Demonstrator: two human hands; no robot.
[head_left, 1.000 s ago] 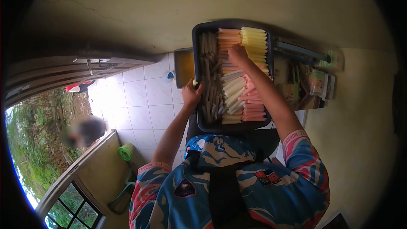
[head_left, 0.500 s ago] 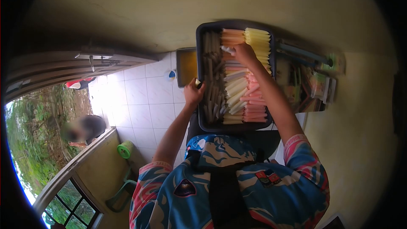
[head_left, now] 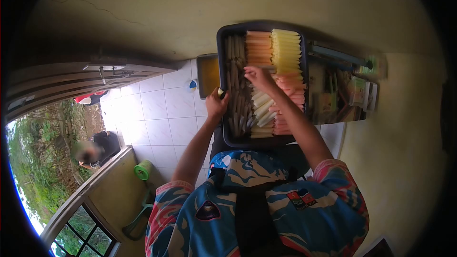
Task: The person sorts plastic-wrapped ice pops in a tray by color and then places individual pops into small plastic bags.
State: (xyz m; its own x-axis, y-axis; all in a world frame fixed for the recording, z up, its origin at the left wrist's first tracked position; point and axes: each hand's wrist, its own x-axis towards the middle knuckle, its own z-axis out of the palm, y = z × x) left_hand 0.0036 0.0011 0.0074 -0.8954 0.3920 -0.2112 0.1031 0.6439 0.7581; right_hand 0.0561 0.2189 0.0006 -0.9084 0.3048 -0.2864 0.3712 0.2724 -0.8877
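A dark deep tray point(head_left: 220, 47) in front of me holds rows of slim tubes that look like plastic-wrapped ice pops. Brown tubes point(head_left: 235, 47) lie on the left, orange ones point(head_left: 258, 47) at the top middle, yellow ones point(head_left: 286, 50) at the top right. White tubes point(head_left: 263, 104) and pink tubes point(head_left: 291, 90) fill the lower part. My left hand point(head_left: 217, 103) is closed on the tray's left rim, with a small pale spot at its thumb. Above the middle of the tray, my right hand point(head_left: 259, 78) has its fingers pinched near the brown tubes; what they hold, if anything, cannot be made out.
Left of the tray stands a grey container point(head_left: 208, 76) with an orange-yellow inside. Boxes and packs point(head_left: 352, 95) lie to the right beside the wall. A green round object point(head_left: 142, 170) is at lower left. Outside the doorway, a person point(head_left: 102, 147) sits low.
My right hand has moved down and left from the orange tubes toward the brown ones. The whitish tube seen at its fingers before no longer shows there. My left hand stays on the rim.
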